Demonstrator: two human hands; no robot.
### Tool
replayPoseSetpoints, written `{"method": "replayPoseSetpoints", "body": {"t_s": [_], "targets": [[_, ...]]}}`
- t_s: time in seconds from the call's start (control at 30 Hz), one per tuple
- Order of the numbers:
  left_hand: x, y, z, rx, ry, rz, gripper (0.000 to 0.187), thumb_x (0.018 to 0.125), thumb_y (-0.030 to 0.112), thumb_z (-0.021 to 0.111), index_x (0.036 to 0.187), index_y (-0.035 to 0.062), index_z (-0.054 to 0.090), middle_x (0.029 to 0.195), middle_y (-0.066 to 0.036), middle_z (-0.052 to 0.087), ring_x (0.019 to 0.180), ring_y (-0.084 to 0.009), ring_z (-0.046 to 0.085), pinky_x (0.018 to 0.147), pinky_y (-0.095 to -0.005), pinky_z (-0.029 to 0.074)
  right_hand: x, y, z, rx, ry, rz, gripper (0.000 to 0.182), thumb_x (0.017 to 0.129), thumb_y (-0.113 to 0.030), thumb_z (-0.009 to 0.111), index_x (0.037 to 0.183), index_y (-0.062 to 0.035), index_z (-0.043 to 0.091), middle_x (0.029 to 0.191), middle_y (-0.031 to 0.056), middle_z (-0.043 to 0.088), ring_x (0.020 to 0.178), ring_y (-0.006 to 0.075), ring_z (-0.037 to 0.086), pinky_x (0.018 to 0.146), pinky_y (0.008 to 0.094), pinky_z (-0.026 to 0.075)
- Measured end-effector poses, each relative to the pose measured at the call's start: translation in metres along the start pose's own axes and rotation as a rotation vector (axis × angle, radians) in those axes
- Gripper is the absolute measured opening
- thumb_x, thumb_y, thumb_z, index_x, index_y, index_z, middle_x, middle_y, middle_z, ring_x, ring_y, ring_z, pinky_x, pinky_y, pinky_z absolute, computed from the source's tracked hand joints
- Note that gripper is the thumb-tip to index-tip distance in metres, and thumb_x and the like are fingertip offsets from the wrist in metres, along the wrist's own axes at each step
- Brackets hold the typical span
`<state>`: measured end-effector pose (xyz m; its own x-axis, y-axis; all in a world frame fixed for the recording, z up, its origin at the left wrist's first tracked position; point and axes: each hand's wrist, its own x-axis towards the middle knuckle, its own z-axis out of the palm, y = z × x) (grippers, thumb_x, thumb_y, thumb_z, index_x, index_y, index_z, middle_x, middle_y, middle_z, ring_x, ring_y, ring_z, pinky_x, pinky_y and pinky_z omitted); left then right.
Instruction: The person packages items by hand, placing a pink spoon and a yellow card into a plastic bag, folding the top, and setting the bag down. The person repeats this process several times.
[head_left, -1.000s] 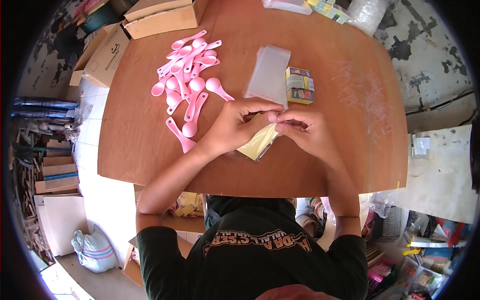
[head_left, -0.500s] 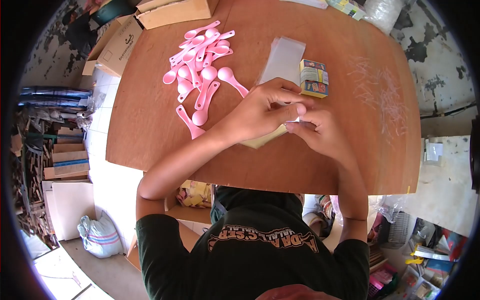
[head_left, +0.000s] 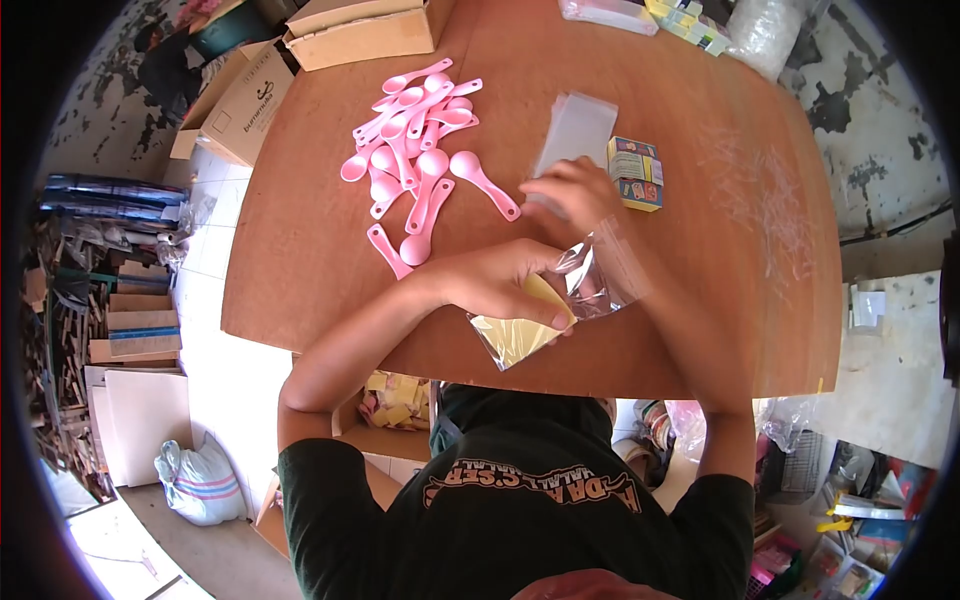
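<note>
My left hand (head_left: 505, 280), low over the table near its front edge, pinches a clear plastic bag (head_left: 603, 275) with a yellow card (head_left: 510, 338) in it. The bag's shiny loose end spreads out to the right, beneath my right forearm. My right hand (head_left: 575, 190) is farther forward, over the near end of a stack of clear plastic bags (head_left: 580, 125). Its fingers point left, slightly bent and apart, with nothing visible in them. Just left of its fingertips lies a single pink plastic spoon (head_left: 485, 187), and beyond that a heap of pink spoons (head_left: 410, 120).
A small printed box (head_left: 636, 175) stands right of the bag stack. Thin clear strips (head_left: 765, 200) lie scattered on the table's right side. Cardboard boxes (head_left: 365, 35) and a plastic roll (head_left: 765, 35) sit at the far edge. Below the table, an open carton holds yellow cards (head_left: 395, 400).
My right hand has left the bag's end and moved forward and left toward the single spoon. My left hand has come nearer me, and the bag with the yellow card now shows.
</note>
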<state>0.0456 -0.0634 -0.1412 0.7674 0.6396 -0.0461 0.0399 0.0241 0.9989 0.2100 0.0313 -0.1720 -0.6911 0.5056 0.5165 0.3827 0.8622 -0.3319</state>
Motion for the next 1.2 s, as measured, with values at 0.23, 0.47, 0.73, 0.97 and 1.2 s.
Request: {"method": "replayPoseSetpoints", "body": {"t_s": [0.23,0.47,0.73,0.97,1.2], "targets": [[-0.006,0.003,0.001,-0.152,-0.011,-0.030,0.035,0.087,0.008,0.070,0.119,0.0002,0.056,0.095,-0.007,0.066,0.086,-0.0142,0.067,0.076,-0.0282,0.053,0.022,-0.028,0.026,-0.390,-0.123,0.087,0.027,0.072,-0.039,0.073,0.084,-0.0147,0.073,0.080,0.0037,0.060,0.087,0.0208,0.056,0.075,0.0391,0.038],[0.003,-0.016,-0.004,-0.189,0.115,0.011,0.035,0.089,0.008,0.069,0.120,0.0020,0.054,0.096,-0.010,0.069,0.086,-0.0163,0.069,0.076,-0.0300,0.056,-0.009,-0.013,-0.049,0.368,0.043,0.394,0.013,0.086,-0.007,0.067,0.097,-0.0013,0.070,0.077,0.0091,0.070,0.064,0.0128,0.064,0.057,0.0273,0.049],[0.013,-0.032,-0.006,-0.073,0.317,-0.075,0.041,0.087,0.012,0.072,0.122,0.0024,0.054,0.101,-0.008,0.069,0.092,-0.0142,0.067,0.081,-0.0287,0.053,-0.048,0.011,-0.113,0.809,0.379,0.699,0.025,0.096,-0.024,0.059,0.099,-0.0011,0.070,0.076,0.0009,0.063,0.068,0.0075,0.053,0.065,0.0235,0.042],[0.014,-0.029,0.002,0.064,0.379,0.001,0.051,0.084,0.017,0.075,0.127,0.0000,0.055,0.110,-0.009,0.066,0.103,-0.0154,0.059,0.093,-0.0318,0.046,-0.065,0.007,-0.101,0.960,0.264,0.767,0.020,0.094,-0.020,0.060,0.091,-0.0019,0.069,0.071,0.0002,0.060,0.065,0.0075,0.054,0.062,0.0236,0.042],[0.017,-0.034,0.002,0.124,0.390,0.047,0.045,0.088,0.020,0.072,0.125,0.0000,0.057,0.104,-0.006,0.067,0.096,-0.0107,0.058,0.088,-0.0293,0.047,-0.062,-0.007,-0.092,0.759,-0.010,0.709,0.018,0.094,-0.019,0.063,0.092,-0.0017,0.069,0.071,0.0001,0.062,0.065,0.0055,0.056,0.058,0.0209,0.044]]}}
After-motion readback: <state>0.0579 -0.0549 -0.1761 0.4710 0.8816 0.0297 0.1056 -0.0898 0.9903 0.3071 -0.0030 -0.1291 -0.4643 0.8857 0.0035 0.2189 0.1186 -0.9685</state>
